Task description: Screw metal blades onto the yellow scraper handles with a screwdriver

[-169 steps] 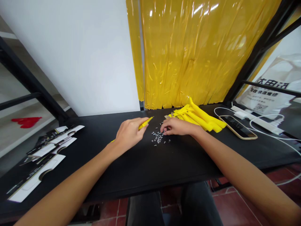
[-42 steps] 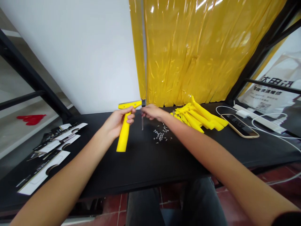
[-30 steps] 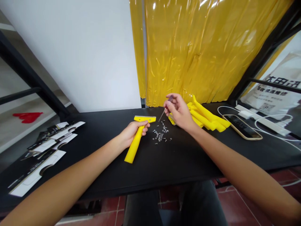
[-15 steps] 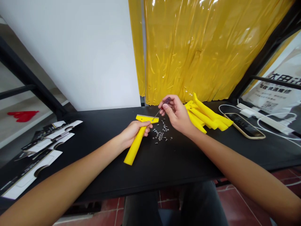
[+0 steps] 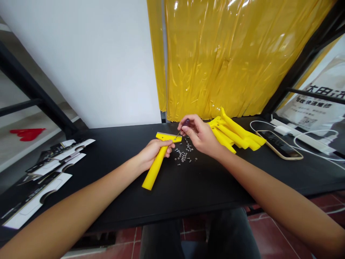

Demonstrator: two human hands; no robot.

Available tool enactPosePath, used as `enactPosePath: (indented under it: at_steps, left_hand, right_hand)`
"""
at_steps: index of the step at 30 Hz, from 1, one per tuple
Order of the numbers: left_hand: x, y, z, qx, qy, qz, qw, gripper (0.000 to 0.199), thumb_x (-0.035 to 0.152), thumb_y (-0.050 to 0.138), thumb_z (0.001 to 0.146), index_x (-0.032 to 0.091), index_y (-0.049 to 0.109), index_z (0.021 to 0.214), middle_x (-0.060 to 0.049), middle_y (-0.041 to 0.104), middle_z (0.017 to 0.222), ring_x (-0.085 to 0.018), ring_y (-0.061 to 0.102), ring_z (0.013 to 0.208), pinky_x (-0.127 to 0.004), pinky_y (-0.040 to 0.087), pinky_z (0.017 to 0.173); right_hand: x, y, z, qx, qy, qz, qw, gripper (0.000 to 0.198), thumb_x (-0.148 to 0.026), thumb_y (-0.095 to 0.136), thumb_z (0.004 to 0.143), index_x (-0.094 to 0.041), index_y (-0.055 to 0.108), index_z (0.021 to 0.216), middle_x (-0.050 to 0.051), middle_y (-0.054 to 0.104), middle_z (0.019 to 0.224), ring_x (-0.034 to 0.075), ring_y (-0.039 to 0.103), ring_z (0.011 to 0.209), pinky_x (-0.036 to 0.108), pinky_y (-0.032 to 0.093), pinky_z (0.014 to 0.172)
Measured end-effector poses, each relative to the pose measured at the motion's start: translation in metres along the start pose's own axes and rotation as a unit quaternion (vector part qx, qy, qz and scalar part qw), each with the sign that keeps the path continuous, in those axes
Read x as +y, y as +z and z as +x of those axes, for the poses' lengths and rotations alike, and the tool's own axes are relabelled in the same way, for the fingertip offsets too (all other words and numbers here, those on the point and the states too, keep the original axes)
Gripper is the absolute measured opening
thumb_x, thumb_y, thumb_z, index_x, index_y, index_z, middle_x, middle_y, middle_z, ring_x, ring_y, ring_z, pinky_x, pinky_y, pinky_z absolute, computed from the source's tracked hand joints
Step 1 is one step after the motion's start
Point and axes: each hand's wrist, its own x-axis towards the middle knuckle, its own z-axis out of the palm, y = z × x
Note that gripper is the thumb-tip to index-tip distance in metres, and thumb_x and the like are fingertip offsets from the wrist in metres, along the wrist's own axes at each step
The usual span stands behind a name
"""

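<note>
My left hand (image 5: 152, 153) is closed round the neck of a yellow T-shaped scraper (image 5: 154, 171), whose wide head points away from me with a thin metallic strip along its far edge. My right hand (image 5: 201, 133) grips the dark purple handle of a screwdriver (image 5: 186, 122). The screwdriver's thin shaft slants down to the left, and its tip meets a small screw (image 5: 175, 139) at the right end of the scraper's head. Just right of the left fingers, loose small screws and nuts (image 5: 183, 156) lie scattered on the black table (image 5: 172, 198).
Behind my right hand several yellow scraper pieces (image 5: 237, 133) lie in a pile. Farther right are a phone (image 5: 280, 144), a white cable and a power strip (image 5: 309, 138). Black-and-white cardboard sleeves (image 5: 51, 190) overlap at the left. A yellow plastic curtain (image 5: 215, 61) hangs at the back.
My right hand has shifted slightly down and left, with the screwdriver now held more steeply and its tip still at the screw. The left hand and scraper have hardly moved.
</note>
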Motion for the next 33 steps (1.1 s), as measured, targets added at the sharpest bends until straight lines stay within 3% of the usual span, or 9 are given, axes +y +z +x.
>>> enactPosePath:
  at_steps: [4,7,10,15,18,22,29,33]
  left_hand:
    - [-0.001,0.002,-0.001,0.003,0.008,0.036,0.999,0.017,0.018,0.069,0.084,0.008,0.071,0.071,-0.004,0.058,0.053,-0.009,0.051,0.045,-0.019,0.042,0.045]
    - [-0.001,0.007,-0.005,0.001,0.014,0.070,0.997,0.021,0.022,0.069,0.084,0.008,0.071,0.069,-0.005,0.059,0.051,-0.009,0.053,0.043,-0.020,0.041,0.045]
    - [0.000,0.008,-0.007,0.006,0.020,0.080,0.997,0.021,0.022,0.070,0.083,0.008,0.071,0.068,-0.006,0.060,0.051,-0.010,0.054,0.043,-0.021,0.041,0.046]
    - [0.008,-0.001,-0.005,0.090,0.051,0.061,0.993,0.016,0.020,0.073,0.080,0.009,0.072,0.069,-0.007,0.063,0.055,-0.010,0.055,0.046,-0.022,0.044,0.047]
    - [0.016,-0.005,-0.005,0.147,0.090,0.053,0.984,0.013,0.019,0.076,0.077,0.009,0.071,0.071,-0.007,0.067,0.062,-0.009,0.055,0.048,-0.021,0.044,0.047]
    - [0.021,-0.003,-0.009,0.174,0.150,0.078,0.970,0.013,0.022,0.075,0.076,0.010,0.070,0.075,-0.006,0.068,0.064,-0.010,0.056,0.049,-0.021,0.044,0.045]
    - [0.018,0.001,-0.017,0.167,0.218,0.192,0.942,0.022,0.033,0.071,0.080,0.011,0.070,0.076,-0.005,0.066,0.061,-0.011,0.055,0.043,-0.025,0.043,0.043]
    - [0.022,0.000,-0.021,0.191,0.235,0.212,0.929,0.024,0.035,0.071,0.079,0.011,0.071,0.078,-0.006,0.068,0.064,-0.011,0.056,0.043,-0.025,0.043,0.043]
  right_hand:
    - [-0.004,-0.001,0.001,0.017,-0.015,-0.029,0.999,0.016,-0.035,0.060,0.095,-0.026,0.054,0.107,0.003,0.066,0.098,0.018,0.065,0.089,0.035,0.054,0.083]
    - [-0.003,-0.003,0.002,0.063,-0.021,-0.059,0.996,0.023,-0.038,0.068,0.090,-0.026,0.056,0.105,0.001,0.064,0.088,0.018,0.064,0.080,0.033,0.053,0.075]
    - [-0.001,-0.005,0.001,0.068,-0.010,-0.133,0.989,0.022,-0.044,0.065,0.091,-0.025,0.057,0.098,0.001,0.065,0.083,0.017,0.060,0.071,0.033,0.048,0.068]
    - [0.002,-0.008,0.001,-0.004,0.020,-0.279,0.960,0.027,-0.049,0.053,0.097,-0.022,0.053,0.099,0.005,0.069,0.083,0.019,0.063,0.067,0.032,0.041,0.062]
    - [0.000,-0.010,0.002,-0.052,0.002,-0.336,0.940,0.028,-0.047,0.045,0.101,-0.021,0.053,0.105,0.008,0.072,0.095,0.023,0.066,0.075,0.034,0.040,0.063]
    - [-0.005,-0.011,0.002,-0.113,-0.035,-0.356,0.927,0.025,-0.040,0.041,0.103,-0.020,0.053,0.113,0.010,0.073,0.105,0.024,0.068,0.083,0.033,0.040,0.064]
    - [-0.009,-0.014,0.004,-0.006,0.027,-0.408,0.912,0.042,-0.053,0.039,0.102,-0.019,0.062,0.093,0.005,0.072,0.076,0.020,0.066,0.066,0.031,0.035,0.060]
    - [-0.007,-0.016,0.006,-0.027,0.050,-0.385,0.921,0.039,-0.047,0.037,0.103,-0.022,0.063,0.091,0.005,0.074,0.085,0.022,0.068,0.076,0.031,0.038,0.066]
